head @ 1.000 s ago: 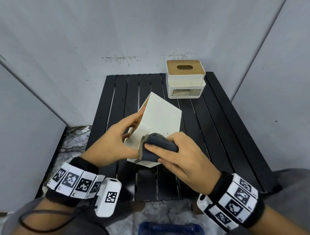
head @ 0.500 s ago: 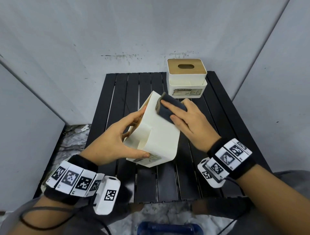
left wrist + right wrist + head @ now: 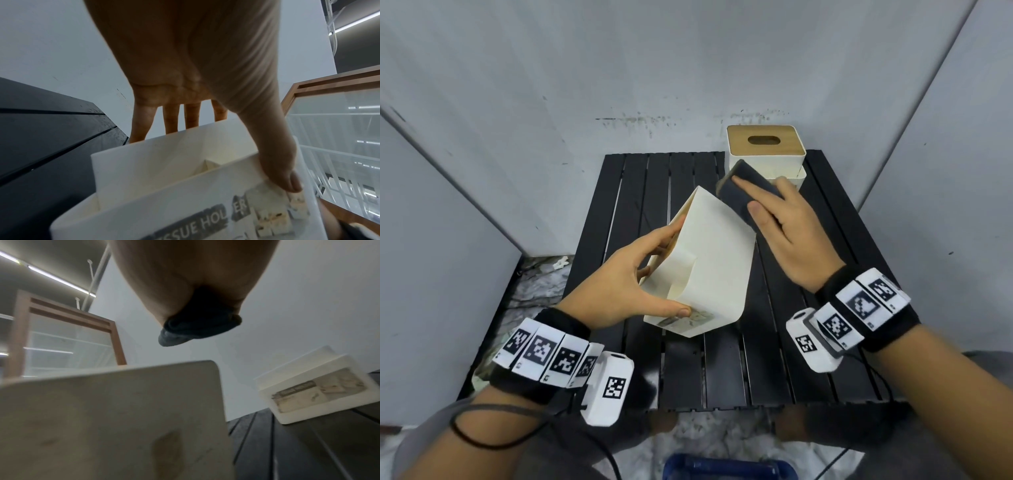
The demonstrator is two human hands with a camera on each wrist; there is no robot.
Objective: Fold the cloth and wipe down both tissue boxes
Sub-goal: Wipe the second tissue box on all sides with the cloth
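Note:
A white tissue box (image 3: 709,260) stands tipped on edge in the middle of the black slatted table (image 3: 825,274), its plain underside turned up. My left hand (image 3: 633,274) grips its left end, thumb on the printed label (image 3: 267,212), fingers behind the far wall. My right hand (image 3: 780,222) holds the folded dark grey cloth (image 3: 743,195) under straight fingers, just past the box's far upper right corner; in the right wrist view the cloth (image 3: 197,326) hangs clear above the box (image 3: 115,410). The second tissue box (image 3: 765,150), white with a wooden slotted lid, stands at the table's back edge.
Grey walls close in the table at the back and on both sides. The second box (image 3: 312,386) lies right of the tipped one. A blue object (image 3: 726,467) sits below the table's near edge, on crumpled pale sheeting (image 3: 541,284).
My right hand has swept the cloth from the near end of the tipped box up its underside and off the far corner. The left hand has kept its hold on the box.

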